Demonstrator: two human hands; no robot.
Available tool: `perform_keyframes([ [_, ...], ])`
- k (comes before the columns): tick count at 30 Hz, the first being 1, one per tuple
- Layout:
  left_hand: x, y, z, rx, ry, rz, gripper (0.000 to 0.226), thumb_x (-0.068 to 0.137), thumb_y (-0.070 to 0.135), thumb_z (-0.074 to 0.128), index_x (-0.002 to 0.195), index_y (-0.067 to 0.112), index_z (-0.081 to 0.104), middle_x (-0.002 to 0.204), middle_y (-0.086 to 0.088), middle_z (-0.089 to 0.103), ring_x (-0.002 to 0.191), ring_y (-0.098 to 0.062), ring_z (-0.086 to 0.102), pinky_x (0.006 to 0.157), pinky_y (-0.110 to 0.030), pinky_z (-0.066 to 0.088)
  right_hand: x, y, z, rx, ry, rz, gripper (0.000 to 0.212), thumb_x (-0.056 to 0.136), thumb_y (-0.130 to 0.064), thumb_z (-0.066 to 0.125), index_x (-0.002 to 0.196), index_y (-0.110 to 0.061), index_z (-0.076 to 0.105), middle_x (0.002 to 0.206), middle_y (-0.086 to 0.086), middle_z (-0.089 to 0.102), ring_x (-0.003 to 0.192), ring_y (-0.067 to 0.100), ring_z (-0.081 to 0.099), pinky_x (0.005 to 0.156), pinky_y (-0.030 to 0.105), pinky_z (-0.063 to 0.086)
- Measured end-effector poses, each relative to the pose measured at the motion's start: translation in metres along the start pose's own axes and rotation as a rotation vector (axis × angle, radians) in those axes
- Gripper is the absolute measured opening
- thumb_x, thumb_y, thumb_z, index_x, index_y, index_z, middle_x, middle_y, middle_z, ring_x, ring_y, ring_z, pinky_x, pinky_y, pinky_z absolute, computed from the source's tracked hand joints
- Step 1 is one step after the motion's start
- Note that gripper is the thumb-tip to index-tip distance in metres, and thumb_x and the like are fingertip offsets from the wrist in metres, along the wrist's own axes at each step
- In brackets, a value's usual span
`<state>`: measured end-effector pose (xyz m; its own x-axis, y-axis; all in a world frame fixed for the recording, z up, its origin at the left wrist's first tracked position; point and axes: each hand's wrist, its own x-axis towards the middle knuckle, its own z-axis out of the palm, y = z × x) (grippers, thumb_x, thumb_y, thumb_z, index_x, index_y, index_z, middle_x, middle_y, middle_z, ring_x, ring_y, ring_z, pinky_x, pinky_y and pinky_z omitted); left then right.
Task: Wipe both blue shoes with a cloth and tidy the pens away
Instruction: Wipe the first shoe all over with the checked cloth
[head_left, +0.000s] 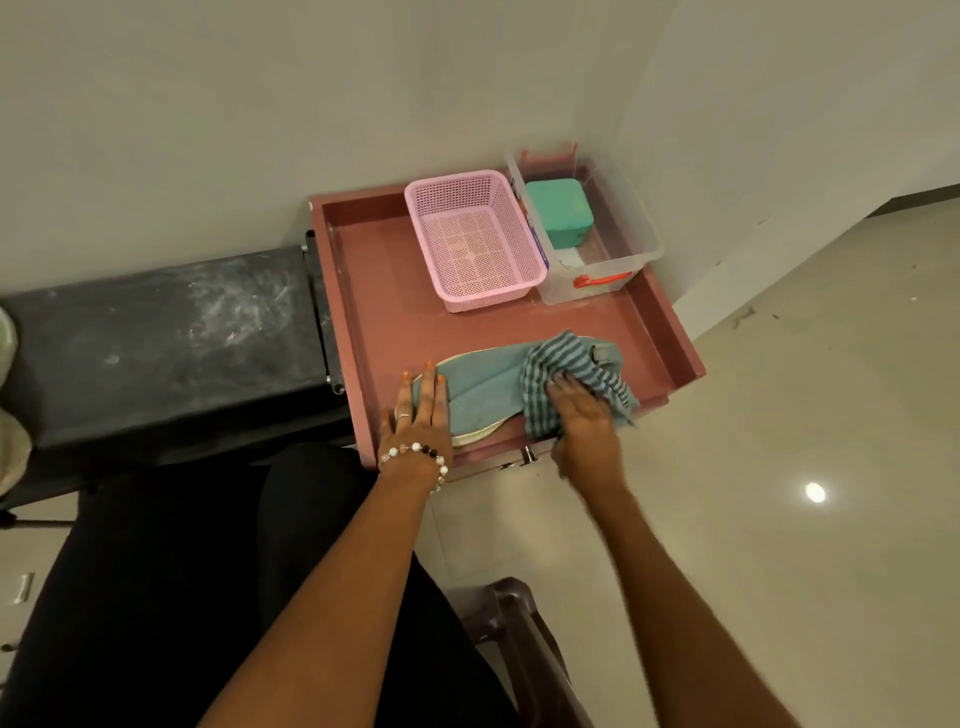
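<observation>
Right hand (584, 421) down on the striped cloth (566, 382), fingers curled into the bunched fabric, pressing it onto the heel half of the blue shoe (485, 387). Blurred at the fingers, so cannot tell the exact hold beyond a handful of cloth. Left hand (418, 410) flat on the toe end, fingers straight and together, pinning it down; beaded bracelet (415, 452) at the wrist, a ring on 1 finger.

Only 1 shoe in sight, lying on its side along the front edge of the reddish-brown tray table (374, 312), toe to the left, pale sole rim showing along the near side. Cloth draped over the heel, a loose corner hanging past the table's front lip on the right.

Further back on the same table, well apart from the shoe: pink perforated basket (452, 208), and just beside it on the right a clear plastic box (644, 239) with an orange handle, holding a teal case (558, 210). Both tucked against the wall (260, 130).

Left of the table, touching it, a scuffed black bench (156, 332). Pale tiled floor (805, 415) off to the right, with 1 bright glare spot.
</observation>
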<state>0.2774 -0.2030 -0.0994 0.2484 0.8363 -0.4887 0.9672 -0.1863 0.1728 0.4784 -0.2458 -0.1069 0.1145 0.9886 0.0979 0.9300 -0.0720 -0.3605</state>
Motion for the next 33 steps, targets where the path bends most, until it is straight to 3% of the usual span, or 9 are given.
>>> perform_keyframes([
  [3, -0.003, 0.001, -0.002, 0.016, 0.050, 0.001, 0.076, 0.097, 0.007, 0.033, 0.151, 0.017, -0.019, 0.154, 0.005, -0.032, 0.144, -0.030, -0.024, 0.118, -0.050, 0.013, -0.005, -0.050, 0.021, 0.139, 0.035, 0.210, 0.069, 0.057, 0.011, 0.043, 0.125, 0.010, 0.053, 0.134, 0.031, 0.047, 0.129, 0.045, 0.041, 0.106, 0.058, 0.032],
  [5, -0.007, 0.006, -0.005, 0.059, 0.096, 0.004, 0.071, 0.099, 0.007, 0.030, 0.152, 0.018, -0.015, 0.157, 0.001, -0.026, 0.145, -0.033, -0.019, 0.117, -0.050, 0.015, -0.012, -0.065, 0.016, 0.354, -0.080, 0.143, 0.069, 0.064, 0.016, 0.042, 0.131, 0.003, 0.050, 0.142, 0.024, 0.040, 0.138, 0.031, 0.030, 0.114, 0.041, 0.028],
  [8, -0.007, 0.010, -0.015, 0.171, 0.175, 0.047, 0.063, 0.102, 0.010, 0.031, 0.154, 0.019, -0.004, 0.160, -0.009, -0.013, 0.147, -0.037, -0.005, 0.116, -0.052, 0.014, -0.021, -0.048, -0.020, 0.685, -0.174, 0.145, 0.058, 0.071, 0.011, 0.038, 0.120, -0.007, 0.061, 0.120, 0.013, 0.061, 0.110, 0.023, 0.059, 0.093, 0.017, 0.046],
  [12, -0.004, 0.012, -0.023, 0.238, 0.168, 0.094, 0.058, 0.099, 0.011, 0.043, 0.151, 0.015, 0.018, 0.159, -0.020, 0.003, 0.145, -0.042, 0.007, 0.116, -0.051, 0.017, -0.028, -0.020, -0.063, 0.968, 0.243, 0.799, 0.039, 0.085, 0.009, 0.038, 0.108, -0.008, 0.065, 0.093, 0.011, 0.067, 0.081, 0.024, 0.064, 0.058, 0.027, 0.053],
  [16, -0.007, 0.016, -0.032, 0.271, 0.076, 0.139, 0.063, 0.096, 0.013, 0.048, 0.151, 0.016, 0.018, 0.158, -0.018, 0.011, 0.143, -0.047, 0.009, 0.115, -0.055, 0.015, -0.035, 0.005, -0.094, 1.234, 0.698, 1.067, 0.026, 0.088, 0.004, 0.046, 0.098, -0.007, 0.068, 0.088, 0.009, 0.068, 0.086, 0.031, 0.065, 0.068, 0.035, 0.055],
  [24, -0.030, 0.001, -0.053, 0.119, 0.015, 0.317, 0.081, 0.088, 0.026, 0.058, 0.153, 0.015, 0.011, 0.158, -0.007, 0.018, 0.140, -0.026, 0.030, 0.116, -0.042, 0.019, -0.019, -0.016, -0.104, 0.934, 0.727, 0.760, 0.035, 0.086, 0.003, 0.044, 0.111, -0.011, 0.063, 0.099, 0.001, 0.065, 0.098, 0.022, 0.061, 0.091, 0.040, 0.050],
  [28, -0.037, 0.003, -0.055, 0.023, 0.157, 0.289, 0.084, 0.090, 0.021, 0.052, 0.154, 0.015, -0.002, 0.161, -0.006, -0.003, 0.148, -0.024, 0.003, 0.116, -0.049, -0.003, -0.007, -0.038, -0.071, 0.610, 0.235, 0.400, 0.055, 0.084, 0.012, 0.039, 0.137, -0.003, 0.044, 0.138, 0.014, 0.048, 0.127, 0.027, 0.044, 0.106, 0.023, 0.030],
  [30, -0.036, 0.004, -0.051, 0.037, 0.235, 0.259, 0.085, 0.091, 0.021, 0.049, 0.152, 0.014, -0.010, 0.160, -0.004, -0.014, 0.148, -0.022, -0.009, 0.115, -0.052, -0.007, -0.002, -0.047, -0.047, 0.389, 0.085, 0.295, 0.066, 0.077, 0.004, 0.032, 0.143, 0.000, 0.033, 0.152, 0.021, 0.024, 0.142, 0.038, 0.018, 0.116, 0.039, 0.010],
  [33, -0.034, 0.005, -0.043, 0.097, 0.343, 0.246, 0.086, 0.093, 0.023, 0.046, 0.150, 0.011, -0.016, 0.158, -0.006, -0.023, 0.147, -0.025, -0.015, 0.115, -0.054, -0.005, 0.000, -0.068, -0.027, 0.197, -0.008, 0.154, 0.079, 0.065, -0.003, 0.034, 0.144, 0.005, 0.027, 0.152, 0.026, 0.017, 0.142, 0.044, 0.004, 0.115, 0.048, -0.004],
])
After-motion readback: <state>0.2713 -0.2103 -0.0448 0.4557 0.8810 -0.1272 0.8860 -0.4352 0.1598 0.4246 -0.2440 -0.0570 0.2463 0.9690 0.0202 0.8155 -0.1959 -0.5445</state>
